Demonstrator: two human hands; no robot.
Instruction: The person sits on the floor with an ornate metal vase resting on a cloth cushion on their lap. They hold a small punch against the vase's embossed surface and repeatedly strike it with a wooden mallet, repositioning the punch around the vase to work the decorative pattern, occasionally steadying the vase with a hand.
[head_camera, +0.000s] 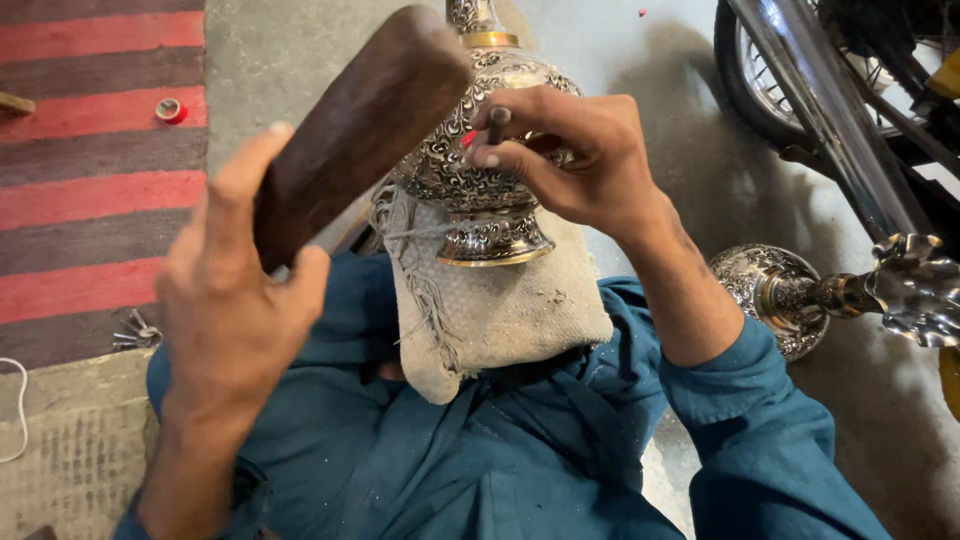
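The engraved silver vase (480, 170) stands on a cloth (500, 310); my right grip (560, 150) pinches a punch (497, 122) against it, my left grip (235, 290) clasps a wooden block (360, 125)

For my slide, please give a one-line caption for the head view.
Left hand lifts a wooden block; right hand sets a small tool on an ornate metal vase.

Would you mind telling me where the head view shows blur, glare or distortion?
Head view: the wooden block in the left hand looks soft, close to the lens; bright glare on the chrome pipe and the vase; wide-angle stretching enlarges the near arms.
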